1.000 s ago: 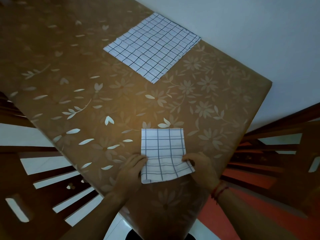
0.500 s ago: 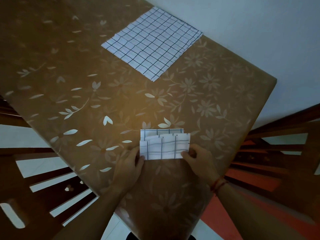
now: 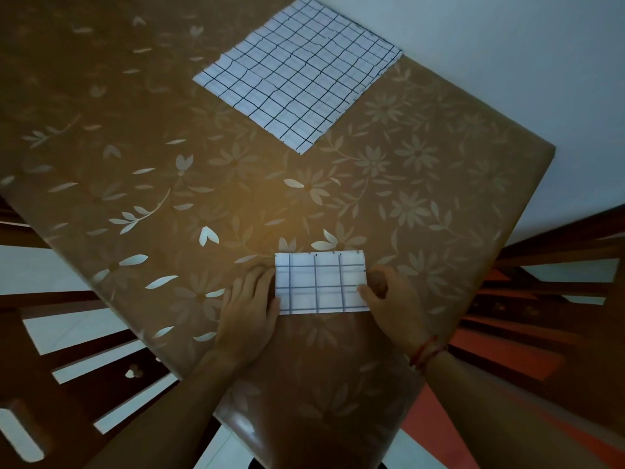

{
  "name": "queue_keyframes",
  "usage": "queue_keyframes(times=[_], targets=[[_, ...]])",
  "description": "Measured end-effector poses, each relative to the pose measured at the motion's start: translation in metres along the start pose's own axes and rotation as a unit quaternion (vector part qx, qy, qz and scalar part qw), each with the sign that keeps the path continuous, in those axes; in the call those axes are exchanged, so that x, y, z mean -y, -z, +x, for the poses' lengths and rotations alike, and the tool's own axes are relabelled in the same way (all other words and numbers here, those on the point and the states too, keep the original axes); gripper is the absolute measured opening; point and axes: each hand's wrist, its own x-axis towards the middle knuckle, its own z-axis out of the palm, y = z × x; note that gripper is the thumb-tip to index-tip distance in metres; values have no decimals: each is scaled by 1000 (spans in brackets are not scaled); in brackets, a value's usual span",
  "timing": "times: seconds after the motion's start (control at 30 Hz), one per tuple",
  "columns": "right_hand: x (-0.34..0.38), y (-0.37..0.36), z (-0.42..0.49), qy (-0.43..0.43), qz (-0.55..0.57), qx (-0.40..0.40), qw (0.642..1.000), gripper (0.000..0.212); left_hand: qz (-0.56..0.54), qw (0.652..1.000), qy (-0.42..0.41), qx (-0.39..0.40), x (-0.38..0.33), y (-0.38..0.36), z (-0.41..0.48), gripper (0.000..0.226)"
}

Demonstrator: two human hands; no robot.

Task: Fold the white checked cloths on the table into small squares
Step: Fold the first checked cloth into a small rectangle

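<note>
A small folded checked cloth lies flat on the table, close to the near edge. It is a white rectangle with dark lines, wider than it is tall. It sits right between the two hands. The left hand lies flat on the table just beside the cloth's left side. Its fingers are straight and close together, and their tips and the thumb touch the cloth's left edge. The right hand is at the cloth's right side. Its thumb rests on top of the cloth near the right near corner, and its other fingers are bent just beside the right edge. I cannot tell if they pinch the cloth or only touch it. A red string goes round the right wrist. A big checked cloth lies spread open at the far side of the table, well apart from the hands. The table has a brown cover with pale flowers and leaves.
</note>
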Motion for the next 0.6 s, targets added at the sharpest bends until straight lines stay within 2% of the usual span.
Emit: queue_keyframes(times=[0.1, 0.2, 0.27, 0.33, 0.47, 0.6], targets=[[11, -9, 2, 98, -92, -23, 991, 35, 52, 994, -91, 24, 3, 6, 8, 51], [30, -27, 1, 241, -178, -41, 953, 49, 101, 981, -147, 74, 11, 4, 16, 54], [43, -43, 2, 303, -220, -9, 927, 56, 123, 975, -156, 103, 16, 1, 21, 55], [55, -58, 2, 336, -240, 25, 911, 60, 138, 970, -157, 122, 21, -2, 23, 55], [65, -82, 5, 370, -284, 44, 883, 59, 146, 970, -152, 123, 25, -7, 22, 56], [59, -91, 7, 371, -298, 58, 878, 59, 157, 968, -161, 115, 27, -9, 21, 57]])
